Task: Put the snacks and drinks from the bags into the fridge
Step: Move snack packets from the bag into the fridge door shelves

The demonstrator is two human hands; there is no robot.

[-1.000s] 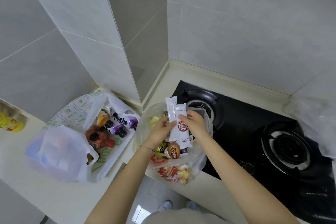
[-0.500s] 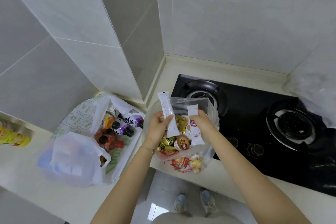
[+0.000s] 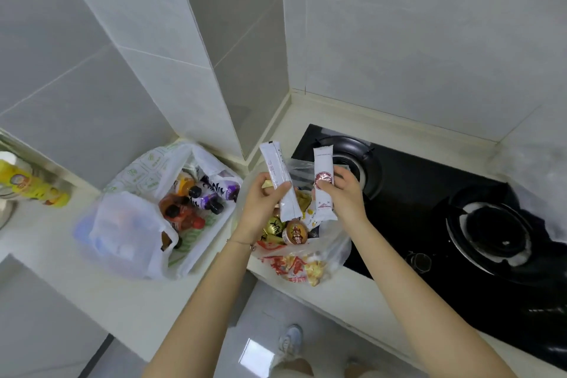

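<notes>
2 snack sticks are up out of the bag, 1 in each of my hands. my left hand [image 3: 259, 209] pinches the plain white long foil stick [image 3: 277, 181] between thumb and fingers at about its middle, and its top leans far and left. my right hand [image 3: 345, 196] pinches the white foil stick with the round red logo [image 3: 322, 176] the same way, and that 1 stands nearly upright. both hang just above the clear plastic snack bag [image 3: 333, 250], which sits at the near edge of the pale counter [image 3: 92, 294], against the left side of the black glass gas hob [image 3: 429, 202].

i judge the step to be lifting these 2 clear to carry them to the fridge, which is not in view. to do it well i would lay both sticks side by side in 1 hand, gripping across their middles, since slick foil slips from a fingertip pinch. that frees the other hand for more snacks or for the fridge door. the snack bag bulges over the counter's near edge, so i would nudge it farther in before leaving it. the white plastic bag with green print [image 3: 132, 224] to the left, full of capped drink bottles [image 3: 211, 196], can wait.
</notes>
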